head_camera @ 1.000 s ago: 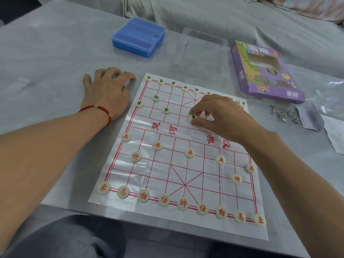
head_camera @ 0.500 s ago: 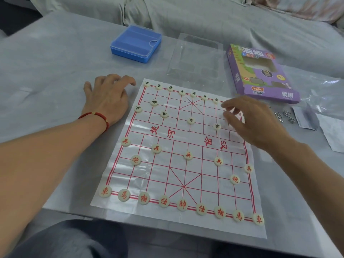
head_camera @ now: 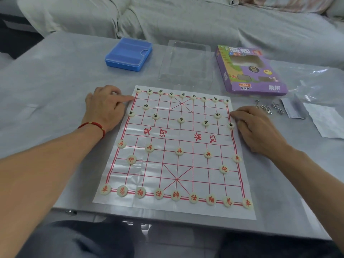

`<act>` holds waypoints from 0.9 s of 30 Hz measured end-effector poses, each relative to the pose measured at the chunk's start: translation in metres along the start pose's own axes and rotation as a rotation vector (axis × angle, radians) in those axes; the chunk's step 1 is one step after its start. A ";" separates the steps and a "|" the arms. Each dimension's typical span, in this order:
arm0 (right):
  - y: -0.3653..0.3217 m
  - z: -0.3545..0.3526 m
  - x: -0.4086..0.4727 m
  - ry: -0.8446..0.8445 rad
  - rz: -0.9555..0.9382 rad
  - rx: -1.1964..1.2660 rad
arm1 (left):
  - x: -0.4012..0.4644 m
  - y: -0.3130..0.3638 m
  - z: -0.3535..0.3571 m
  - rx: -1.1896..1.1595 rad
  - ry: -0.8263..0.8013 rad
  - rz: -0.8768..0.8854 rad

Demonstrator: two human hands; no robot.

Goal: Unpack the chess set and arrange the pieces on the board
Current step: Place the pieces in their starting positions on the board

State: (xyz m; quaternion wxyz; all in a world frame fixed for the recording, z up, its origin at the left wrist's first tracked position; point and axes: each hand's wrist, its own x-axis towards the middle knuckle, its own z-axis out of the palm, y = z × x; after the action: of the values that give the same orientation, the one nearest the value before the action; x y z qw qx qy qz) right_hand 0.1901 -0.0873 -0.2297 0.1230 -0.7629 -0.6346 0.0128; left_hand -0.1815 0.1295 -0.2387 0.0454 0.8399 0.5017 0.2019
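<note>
While pieces (head_camera: pixel 179 151) fill the board (head_camera: pixel 173 175), both hands rest beside it; left hand (head_camera: pixel 104 108) & right hand (head_camera: pixel 258 127) loosely curled, holding nothing.

1 head camera looks forward and down, close over the board (head_camera: pixel 173 146).

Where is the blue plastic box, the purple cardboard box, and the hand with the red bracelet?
blue plastic box (head_camera: pixel 128 54), head view, middle of its lid.
purple cardboard box (head_camera: pixel 260 84), head view, front panel near its bottom edge.
left hand (head_camera: pixel 104 107), head view, back of the hand.

Board (head_camera: pixel 175 164) lies on your counter (head_camera: pixel 55 86) between both hands' fingers (head_camera: pixel 126 98); case (head_camera: pixel 128 54), tray (head_camera: pixel 186 64), box (head_camera: pixel 249 71) behind them.
</note>
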 end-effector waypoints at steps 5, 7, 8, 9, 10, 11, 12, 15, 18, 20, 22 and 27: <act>0.003 0.003 0.004 0.007 -0.026 -0.017 | -0.002 0.003 0.001 -0.030 0.031 -0.023; 0.001 0.002 0.004 0.004 -0.011 0.006 | -0.003 0.003 0.001 -0.042 0.039 -0.033; 0.001 0.002 0.005 0.004 -0.008 0.012 | -0.003 0.003 0.001 -0.047 0.041 -0.036; 0.000 0.002 0.005 0.005 -0.007 0.011 | -0.003 0.003 0.001 -0.052 0.039 -0.037; 0.000 0.001 0.005 0.003 -0.006 0.008 | -0.003 0.004 0.001 -0.054 0.037 -0.038; 0.000 0.001 0.006 0.001 -0.002 0.007 | -0.003 0.004 0.001 -0.055 0.035 -0.037; 0.000 0.001 0.006 -0.001 0.002 0.009 | -0.003 0.004 0.001 -0.055 0.037 -0.037; 0.000 0.002 0.006 0.008 0.001 0.007 | -0.003 0.002 0.001 -0.053 0.039 -0.044; -0.002 0.003 0.005 0.030 -0.005 0.004 | -0.003 0.002 0.001 -0.049 0.032 -0.042; -0.003 0.004 0.003 0.048 -0.011 0.002 | -0.004 0.002 0.000 -0.048 0.028 -0.044; -0.004 0.005 0.001 0.060 -0.015 0.005 | -0.004 0.002 0.000 -0.056 0.021 -0.051; -0.011 0.004 -0.002 0.110 0.031 0.059 | -0.008 0.006 -0.006 -0.119 0.023 -0.096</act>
State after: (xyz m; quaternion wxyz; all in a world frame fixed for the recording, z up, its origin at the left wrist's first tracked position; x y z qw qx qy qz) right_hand 0.1787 -0.0868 -0.2313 0.1796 -0.7684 -0.6142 -0.0084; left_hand -0.1823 0.1191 -0.2338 0.0991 0.8083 0.5291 0.2385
